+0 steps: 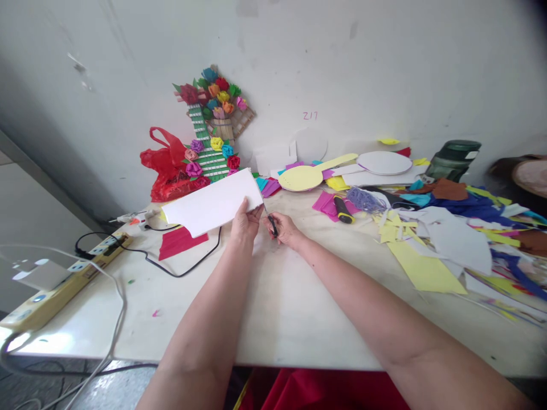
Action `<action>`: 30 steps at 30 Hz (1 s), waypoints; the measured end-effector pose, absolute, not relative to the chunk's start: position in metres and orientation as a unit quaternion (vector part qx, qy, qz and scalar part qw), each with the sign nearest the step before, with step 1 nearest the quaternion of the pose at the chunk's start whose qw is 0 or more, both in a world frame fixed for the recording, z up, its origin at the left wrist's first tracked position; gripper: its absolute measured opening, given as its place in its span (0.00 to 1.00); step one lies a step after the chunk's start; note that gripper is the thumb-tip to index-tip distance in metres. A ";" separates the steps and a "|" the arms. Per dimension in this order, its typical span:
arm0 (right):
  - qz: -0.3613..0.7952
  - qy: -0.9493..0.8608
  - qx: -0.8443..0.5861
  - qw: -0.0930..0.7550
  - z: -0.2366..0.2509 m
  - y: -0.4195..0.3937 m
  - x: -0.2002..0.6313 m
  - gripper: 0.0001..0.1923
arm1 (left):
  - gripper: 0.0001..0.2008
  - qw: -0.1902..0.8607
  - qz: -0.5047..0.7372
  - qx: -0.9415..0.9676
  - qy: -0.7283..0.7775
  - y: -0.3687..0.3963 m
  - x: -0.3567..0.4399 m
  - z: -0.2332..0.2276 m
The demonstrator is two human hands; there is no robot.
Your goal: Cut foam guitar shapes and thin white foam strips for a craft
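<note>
My left hand point(245, 222) grips a white sheet of card point(213, 202) near its lower right corner, thumb on top. The card is held above the table, tilted, with a curved notch cut at its lower left. In my right hand point(284, 229) is a pair of scissors point(272, 223) with dark handles, fingers closed round them. The blades point up to the card's right edge; how far they are open is too small to tell. A red paper piece point(182, 242) lies on the table below the card.
Paper scraps point(453, 228) cover the table's right side, near a dark green bottle point(453, 161). A black-and-yellow cutter point(343, 209) and yellow paddle shape point(301, 177) lie farther back. Paper-flower decorations point(209, 136) stand by the wall. Left are a power strip point(64, 290) and cables.
</note>
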State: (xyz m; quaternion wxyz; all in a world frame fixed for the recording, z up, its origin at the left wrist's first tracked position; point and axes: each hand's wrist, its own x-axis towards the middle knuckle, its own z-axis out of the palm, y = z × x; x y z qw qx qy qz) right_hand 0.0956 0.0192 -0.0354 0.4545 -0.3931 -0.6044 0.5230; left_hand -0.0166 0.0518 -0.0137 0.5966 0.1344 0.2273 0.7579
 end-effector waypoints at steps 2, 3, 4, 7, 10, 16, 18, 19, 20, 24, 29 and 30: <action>0.522 -0.607 -0.391 0.455 -0.034 0.018 0.096 0.17 | 0.14 0.593 0.759 0.132 0.233 0.051 -0.017 -0.013; 0.525 -0.608 -0.385 0.455 -0.034 0.017 0.097 0.17 | 0.13 0.592 0.760 0.131 0.236 0.051 -0.017 -0.013; 0.530 -0.608 -0.378 0.455 -0.033 0.017 0.098 0.17 | 0.13 0.590 0.760 0.131 0.240 0.051 -0.016 -0.013; 0.543 -0.603 -0.366 0.455 -0.032 0.016 0.102 0.18 | 0.12 0.584 0.758 0.137 0.256 0.051 -0.014 -0.014; 0.547 -0.596 -0.368 0.458 -0.032 0.016 0.105 0.20 | 0.12 0.586 0.750 0.146 0.268 0.051 -0.011 -0.015; 0.545 -0.593 -0.369 0.463 -0.032 0.019 0.108 0.22 | 0.10 0.596 0.743 0.147 0.266 0.048 -0.005 -0.016; 0.541 -0.595 -0.371 0.464 -0.033 0.020 0.109 0.22 | 0.10 0.597 0.744 0.144 0.263 0.047 -0.004 -0.015; 0.538 -0.596 -0.372 0.466 -0.033 0.021 0.109 0.22 | 0.10 0.597 0.745 0.142 0.263 0.047 -0.004 -0.015; 0.536 -0.596 -0.371 0.468 -0.034 0.021 0.109 0.21 | 0.10 0.598 0.745 0.139 0.262 0.047 -0.004 -0.015; 0.528 -0.597 -0.362 0.483 -0.035 0.020 0.107 0.20 | 0.10 0.596 0.747 0.133 0.263 0.048 -0.005 -0.015; 0.527 -0.589 -0.363 0.493 -0.033 0.019 0.105 0.18 | 0.11 0.595 0.748 0.141 0.258 0.049 -0.006 -0.016; 0.527 -0.588 -0.362 0.496 -0.033 0.020 0.105 0.18 | 0.11 0.598 0.745 0.143 0.258 0.049 -0.006 -0.016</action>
